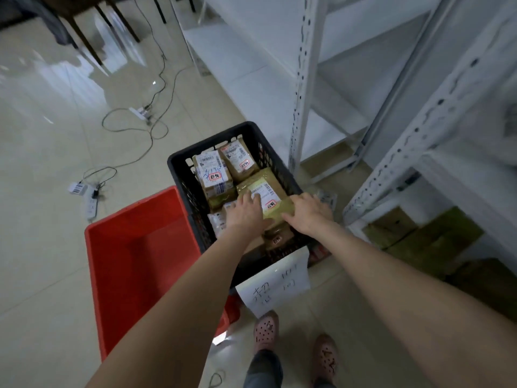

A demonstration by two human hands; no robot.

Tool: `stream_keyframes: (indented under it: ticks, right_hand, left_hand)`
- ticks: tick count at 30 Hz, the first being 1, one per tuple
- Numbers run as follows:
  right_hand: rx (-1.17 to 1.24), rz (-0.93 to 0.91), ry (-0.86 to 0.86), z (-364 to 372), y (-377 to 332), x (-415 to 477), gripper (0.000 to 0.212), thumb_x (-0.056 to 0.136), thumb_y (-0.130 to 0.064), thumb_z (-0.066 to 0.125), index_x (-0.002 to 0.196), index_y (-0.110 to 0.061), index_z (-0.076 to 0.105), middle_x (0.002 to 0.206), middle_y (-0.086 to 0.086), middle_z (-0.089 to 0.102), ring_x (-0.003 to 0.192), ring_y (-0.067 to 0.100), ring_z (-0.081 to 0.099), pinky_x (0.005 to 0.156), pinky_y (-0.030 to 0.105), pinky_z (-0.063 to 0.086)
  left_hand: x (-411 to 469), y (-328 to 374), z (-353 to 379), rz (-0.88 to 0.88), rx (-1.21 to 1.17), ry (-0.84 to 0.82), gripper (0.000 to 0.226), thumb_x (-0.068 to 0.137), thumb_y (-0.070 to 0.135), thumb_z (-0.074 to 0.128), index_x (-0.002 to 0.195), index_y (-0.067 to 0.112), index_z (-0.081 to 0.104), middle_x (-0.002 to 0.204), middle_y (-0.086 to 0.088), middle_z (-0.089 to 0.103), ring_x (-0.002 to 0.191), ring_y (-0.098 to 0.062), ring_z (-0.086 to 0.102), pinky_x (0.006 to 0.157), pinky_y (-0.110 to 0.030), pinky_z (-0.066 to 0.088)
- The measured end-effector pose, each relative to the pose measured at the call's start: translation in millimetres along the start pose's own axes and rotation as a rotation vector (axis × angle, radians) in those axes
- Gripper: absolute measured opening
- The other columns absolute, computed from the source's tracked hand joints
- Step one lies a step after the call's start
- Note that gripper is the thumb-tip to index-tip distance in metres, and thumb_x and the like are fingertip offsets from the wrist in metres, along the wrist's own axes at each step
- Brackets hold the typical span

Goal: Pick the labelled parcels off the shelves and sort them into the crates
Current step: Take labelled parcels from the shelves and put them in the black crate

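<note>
Parcel (268,191) held in black crate (209,141): left hand (244,212) spread flat on top, right hand (309,212) curled round right edge. Best lowered level, label kept up.

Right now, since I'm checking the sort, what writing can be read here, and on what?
"超" plus a blurred second character: red-edged stickers on the parcels in the black crate.
Perhaps "超", rest unreadable: handwritten paper sign on that crate's front.
Too small to read: shipping labels on the parcels.
Too small to read: barcode tag on the floor.
</note>
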State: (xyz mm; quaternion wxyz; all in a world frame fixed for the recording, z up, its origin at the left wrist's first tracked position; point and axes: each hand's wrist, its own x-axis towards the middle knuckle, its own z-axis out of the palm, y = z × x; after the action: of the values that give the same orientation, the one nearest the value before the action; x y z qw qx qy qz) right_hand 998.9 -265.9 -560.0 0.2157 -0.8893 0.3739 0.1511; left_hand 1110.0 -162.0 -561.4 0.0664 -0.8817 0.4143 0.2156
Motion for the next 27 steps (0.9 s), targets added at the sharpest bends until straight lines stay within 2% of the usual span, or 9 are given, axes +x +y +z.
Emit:
stream_keyframes:
  ticks: [5, 9, 14, 18, 22, 27]
  right_hand:
    - [-0.018, 0.051, 0.101, -47, 42, -42, 0.052, 0.092, -0.053, 0.047, 0.134, -0.023, 0.047, 0.135, 0.007, 0.047, 0.125, 0.029, 0.042, 0.095, 0.043, 0.041]
    - [0.014, 0.162, 0.204, -70, 77, -80, 0.052, 0.092, -0.05, 0.048, 0.137, -0.023, 0.045, 0.138, 0.005, 0.046, 0.127, 0.029, 0.041, 0.096, 0.041, 0.043]
    - [0.096, 0.358, 0.319, -78, 115, -142, 0.05, 0.092, -0.049, 0.05, 0.135, -0.025, 0.046, 0.135, 0.005, 0.048, 0.124, 0.028, 0.042, 0.094, 0.042, 0.045]
    - [0.122, 0.537, 0.367, -73, 136, -203, 0.051, 0.092, -0.051, 0.048, 0.133, -0.021, 0.047, 0.136, 0.005, 0.046, 0.126, 0.027, 0.041, 0.096, 0.042, 0.043]
    - [0.132, 0.705, 0.423, -66, 153, -278, 0.048, 0.092, -0.052, 0.047, 0.128, -0.02, 0.047, 0.13, 0.006, 0.049, 0.119, 0.027, 0.045, 0.089, 0.041, 0.045]
    - [0.167, 0.908, 0.485, -55, 182, -381, 0.056, 0.093, -0.053, 0.045, 0.137, -0.018, 0.041, 0.135, 0.009, 0.045, 0.124, 0.029, 0.04, 0.097, 0.044, 0.043]
  left_hand:
    - [-19, 63, -44, 0.141, 0.08, 0.104, 0.082, 0.09, 0.056, 0.05, 0.151, 0.014, 0.016, 0.158, -0.011, 0.015, 0.146, -0.029, 0.017, 0.116, -0.045, 0.025]
    - [-29, 110, -67, 0.292, 0.116, 0.156, 0.075, 0.09, 0.05, 0.053, 0.149, 0.014, 0.023, 0.154, -0.011, 0.024, 0.143, -0.029, 0.023, 0.113, -0.045, 0.029]
    - [-48, 166, -78, 0.528, 0.209, 0.179, 0.075, 0.091, 0.05, 0.053, 0.149, 0.014, 0.021, 0.157, -0.009, 0.018, 0.144, -0.029, 0.021, 0.112, -0.047, 0.028]
    - [-78, 204, -75, 0.745, 0.295, 0.168, 0.073, 0.092, 0.053, 0.048, 0.147, 0.012, 0.023, 0.153, -0.012, 0.024, 0.14, -0.03, 0.026, 0.11, -0.045, 0.033]
    - [-124, 248, -68, 0.91, 0.333, 0.153, 0.073, 0.092, 0.055, 0.046, 0.147, 0.014, 0.023, 0.153, -0.011, 0.024, 0.141, -0.029, 0.026, 0.11, -0.047, 0.032]
    - [-199, 310, -51, 1.14, 0.387, 0.179, 0.07, 0.094, 0.054, 0.042, 0.149, 0.015, 0.022, 0.157, -0.008, 0.017, 0.142, -0.027, 0.024, 0.108, -0.044, 0.033]
